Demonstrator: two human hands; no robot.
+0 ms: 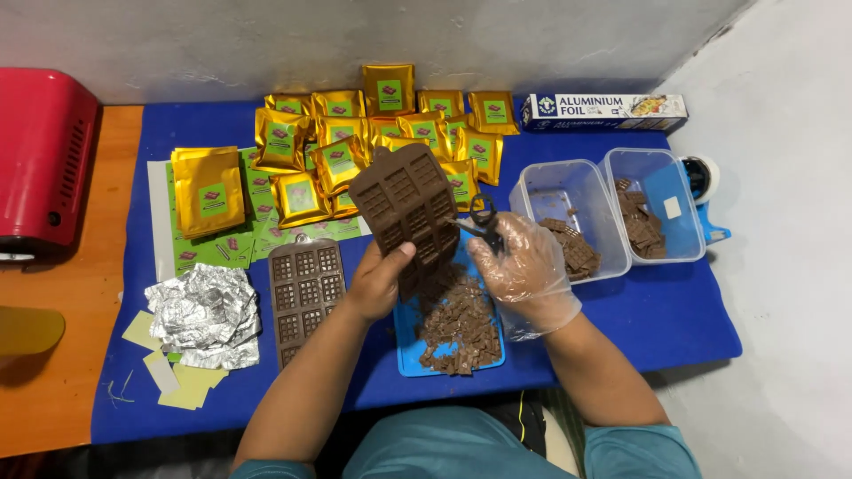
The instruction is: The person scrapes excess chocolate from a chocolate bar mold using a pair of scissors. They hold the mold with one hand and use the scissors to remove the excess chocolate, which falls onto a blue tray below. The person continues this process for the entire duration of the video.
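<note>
My bare left hand (380,282) holds a brown silicone chocolate mould (406,206) by its near edge, thumb on the front, the sheet raised and tilted above the table (674,319) with its blue cover. My right hand (524,263), in a clear plastic glove, is closed around black-handled scissors (482,222) whose tip touches the right edge of that mould. Directly under both hands lies a blue plastic tray (406,350) heaped with small brown chocolate pieces (459,321).

Just left of the tray a second brown mould (304,293) lies flat. Further left sits a pile of crumpled silver foil (206,315), with pale yellow paper slips (182,386) at its near side. On the far part of the table, gold foil pouches (382,133) with green labels lie spread over green sticker sheets (217,248). To the right stand two clear plastic tubs (612,208) holding more chocolate pieces, a long box of aluminium foil (603,113) beyond them and a blue tape dispenser (706,191) beside them. A red appliance (40,164) stands at the far left.
</note>
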